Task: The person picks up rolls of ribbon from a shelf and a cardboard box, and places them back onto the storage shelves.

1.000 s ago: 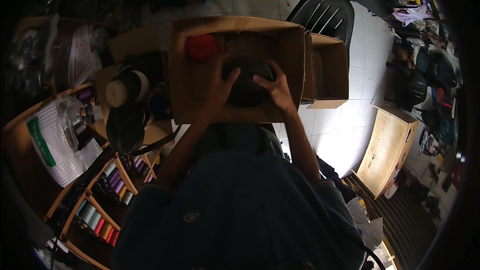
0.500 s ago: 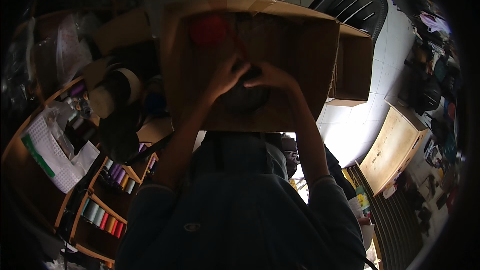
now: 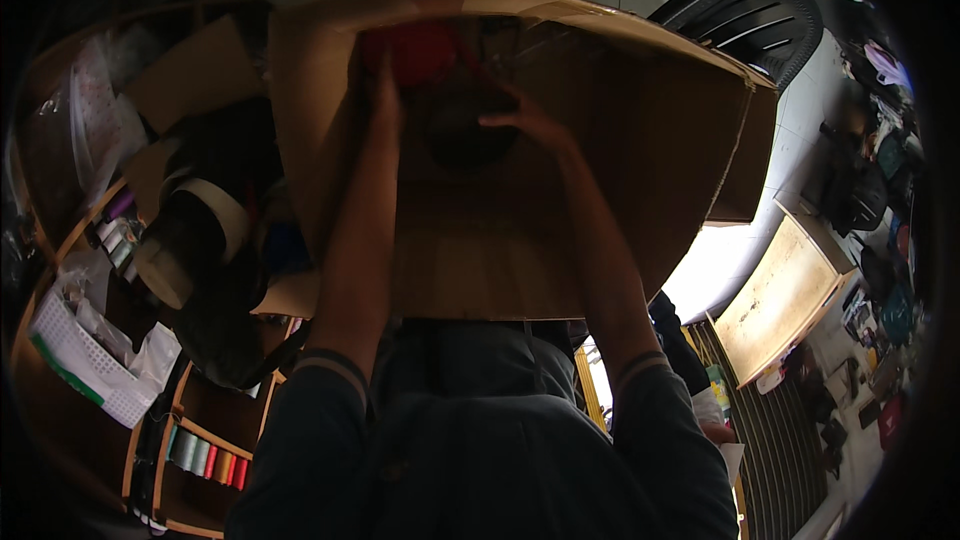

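Both my arms reach into a large open cardboard box (image 3: 680, 130). My left hand (image 3: 385, 85) is at the box's far left, against a red object (image 3: 425, 52) of soft, rounded look; its fingers are smeared and dim, so their grip cannot be read. From that object a red strip runs toward my right hand (image 3: 530, 120). The right thumb stretches out apart from the fingers, above a dark round object (image 3: 470, 140) on the box's inside. Whether the fingertips touch the strip or the round object is hidden by shadow.
A second cardboard box (image 3: 755, 160) stands behind the right side. Beyond it is a black slatted chair (image 3: 755, 20). At left are a shelf with thread spools (image 3: 210, 460), a white perforated basket (image 3: 80, 340) and a dark machine-like shape (image 3: 200, 240). A wooden board (image 3: 780, 290) lies right.
My hands, close together over the dark round object before, have come apart. The left has reached farther in, to the red object. The box looks larger and nearer in view.
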{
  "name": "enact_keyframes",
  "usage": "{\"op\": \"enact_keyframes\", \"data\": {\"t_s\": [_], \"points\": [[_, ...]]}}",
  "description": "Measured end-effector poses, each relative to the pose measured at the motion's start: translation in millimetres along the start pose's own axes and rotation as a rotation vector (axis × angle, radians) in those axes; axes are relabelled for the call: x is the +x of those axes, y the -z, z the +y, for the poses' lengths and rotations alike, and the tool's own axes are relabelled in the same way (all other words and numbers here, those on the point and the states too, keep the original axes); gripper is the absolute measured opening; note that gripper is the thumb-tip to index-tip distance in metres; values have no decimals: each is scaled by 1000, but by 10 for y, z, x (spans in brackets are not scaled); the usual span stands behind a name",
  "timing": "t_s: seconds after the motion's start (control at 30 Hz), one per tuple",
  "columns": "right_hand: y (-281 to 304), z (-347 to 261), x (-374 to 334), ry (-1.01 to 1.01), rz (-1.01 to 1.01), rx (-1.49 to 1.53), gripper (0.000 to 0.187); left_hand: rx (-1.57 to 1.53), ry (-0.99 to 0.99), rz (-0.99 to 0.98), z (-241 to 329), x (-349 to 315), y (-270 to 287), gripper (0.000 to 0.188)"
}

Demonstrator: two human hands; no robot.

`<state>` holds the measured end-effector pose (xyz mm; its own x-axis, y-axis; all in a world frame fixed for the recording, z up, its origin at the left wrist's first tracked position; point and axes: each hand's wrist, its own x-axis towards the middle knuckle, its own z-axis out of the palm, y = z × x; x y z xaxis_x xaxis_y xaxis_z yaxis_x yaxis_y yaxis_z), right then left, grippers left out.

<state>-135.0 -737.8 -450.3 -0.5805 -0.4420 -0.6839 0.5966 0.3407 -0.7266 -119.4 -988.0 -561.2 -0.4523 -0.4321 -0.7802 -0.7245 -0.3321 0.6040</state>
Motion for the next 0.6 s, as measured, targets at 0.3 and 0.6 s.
{"op": "enact_keyframes", "data": {"t_s": [0.3,0.6], "points": [[231,-286,236,-112,-80,149,103,381,-453,-162,97,-178,-95,102],[83,-60,425,-152,-70,121,104,193,-59,-186,329,-165,-212,102]]}}
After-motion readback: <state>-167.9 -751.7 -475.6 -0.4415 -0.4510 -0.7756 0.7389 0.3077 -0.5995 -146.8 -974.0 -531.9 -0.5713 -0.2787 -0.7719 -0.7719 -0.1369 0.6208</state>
